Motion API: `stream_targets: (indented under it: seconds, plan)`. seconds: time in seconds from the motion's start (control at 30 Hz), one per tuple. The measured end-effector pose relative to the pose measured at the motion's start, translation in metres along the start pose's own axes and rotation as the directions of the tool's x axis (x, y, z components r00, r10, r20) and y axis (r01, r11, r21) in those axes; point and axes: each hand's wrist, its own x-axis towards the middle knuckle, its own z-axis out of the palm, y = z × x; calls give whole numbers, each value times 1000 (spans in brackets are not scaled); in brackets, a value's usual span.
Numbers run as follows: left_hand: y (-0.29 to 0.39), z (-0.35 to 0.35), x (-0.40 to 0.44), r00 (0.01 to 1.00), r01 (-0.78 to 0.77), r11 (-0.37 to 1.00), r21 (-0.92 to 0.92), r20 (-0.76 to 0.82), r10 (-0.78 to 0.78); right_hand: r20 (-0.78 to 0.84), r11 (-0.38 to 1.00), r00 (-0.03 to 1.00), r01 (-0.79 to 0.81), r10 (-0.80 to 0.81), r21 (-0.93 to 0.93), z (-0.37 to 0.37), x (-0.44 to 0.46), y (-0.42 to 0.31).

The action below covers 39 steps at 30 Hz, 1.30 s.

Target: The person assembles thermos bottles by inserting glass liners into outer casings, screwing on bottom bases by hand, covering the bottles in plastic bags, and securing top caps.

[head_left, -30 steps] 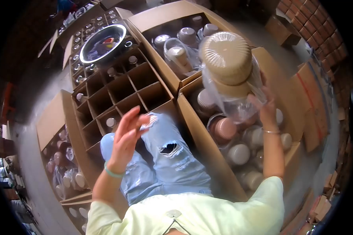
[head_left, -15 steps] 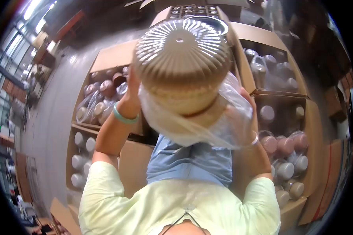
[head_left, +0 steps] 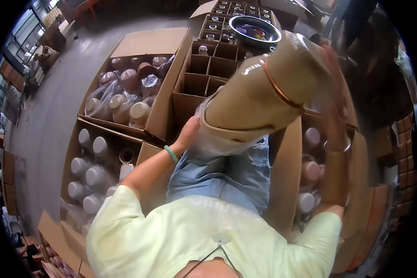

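A large beige vessel with a copper-coloured ring lies tilted above my lap, its wider end toward the upper right. Clear plastic wrap covers its lower left end. My left hand grips that wrapped end, fingers partly hidden behind it. At the other end, my right hand is raised beside the vessel, blurred by motion, and whether it touches is unclear. Below the vessel are my knees in blue jeans.
A divided carton stands ahead, with a metal bowl on its far part. Left are a carton of pink and beige vessels and one of white vessels. Another open carton holds pink and white vessels at right.
The vessel has tipped from base-up to lying slantwise, and the wrap now sits at its left end. My left hand has moved down to that end; my right hand has risen.
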Motion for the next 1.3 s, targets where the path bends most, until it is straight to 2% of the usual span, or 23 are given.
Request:
stream_targets:
  seconds: [0.07, 0.1, 0.2, 0.27, 0.37, 0.4, 0.5, 0.53, 0.6, 0.7, 0.73, 0.8, 0.87, 0.9, 0.93, 0.97, 1.0, 1.03, 1.1, 1.13, 1.17, 1.23, 1.3]
  plan:
    - [-22, -4, -5, 999, 34, 981, 191, -10, -32, 90, 930, 992, -55, 94, -364, -8, 13, -10]
    - [-16, 6, -18, 998, 55, 967, 247, -29, -49, 85, 913, 987, -93, 137, -397, -5, 16, -19]
    - [6, 31, -34, 968, 165, 986, -18, -189, -165, -36, 855, 975, -209, 218, -474, 3, 8, -35]
    - [91, 43, -9, 893, 318, 799, -510, -122, -433, -160, 838, 952, -305, 261, -452, 6, -10, -49]
    - [105, 18, 75, 955, 202, 821, -533, -76, -285, -31, 734, 999, -42, 29, -677, 13, -67, -61]
    - [116, 9, 105, 949, 226, 832, -507, -77, -305, 35, 723, 999, 16, 10, -690, 25, -93, -59]
    - [164, 2, 180, 998, -19, 889, -457, 42, 42, 252, 730, 963, 100, 101, -676, 93, -193, -51]
    - [144, -23, 226, 993, -39, 914, -404, 83, 79, 296, 735, 943, 94, 151, -672, 115, -227, -47]
    - [194, -12, 228, 981, -171, 968, -185, 59, 184, 343, 762, 894, 4, 287, -648, 144, -266, -28]
    - [198, 0, 241, 982, -40, 992, 123, 190, 16, 294, 705, 799, -214, 525, -676, 147, -229, -20]
    - [191, 18, 243, 972, -143, 955, 261, 219, 86, 350, 756, 822, -141, 449, -639, 132, -223, -11]
    - [195, 41, 230, 933, -328, 878, 348, 266, 243, 237, 820, 932, -98, 274, -564, 96, -195, 12]
    - [226, 52, 215, 930, -268, 936, 230, 316, 189, -137, 815, 970, -244, 201, -526, 64, -128, 36]
    - [238, 55, 213, 907, -308, 926, 217, 360, 217, -209, 844, 978, -129, 21, -521, 48, -91, 69]
    - [255, 62, 205, 884, -311, 937, 161, 410, 223, -255, 955, 947, -245, 198, -168, 48, -51, 76]
    - [273, 68, 197, 857, -312, 944, 103, 459, 233, -292, 925, 883, -316, 368, 212, 47, -12, 83]
    - [285, 70, 194, 827, -310, 950, 45, 505, 247, -99, 733, 867, -347, 489, 585, 35, 13, 105]
    - [290, 69, 196, 800, -338, 938, 72, 547, 246, 121, 584, 771, -565, 625, 583, 18, 20, 145]
    - [295, 82, 184, 815, -515, 856, 42, 334, 474, 197, 984, 975, -125, 99, 127, 36, 30, 160]
    - [296, 86, 179, 786, -600, 799, 44, 220, 578, 209, 999, 978, -17, 11, 29, 40, 28, 170]
    - [291, 83, 181, 701, -697, 714, 74, 283, 655, 211, 998, 975, -66, 68, -13, 46, 19, 177]
    - [290, 72, 157, 772, -628, 700, 339, 387, 505, 184, 970, 953, -229, 241, -85, 58, -10, 186]
    - [292, 67, 141, 753, -639, 434, 634, 401, 522, 144, 905, 899, -390, 414, -171, 65, -50, 187]
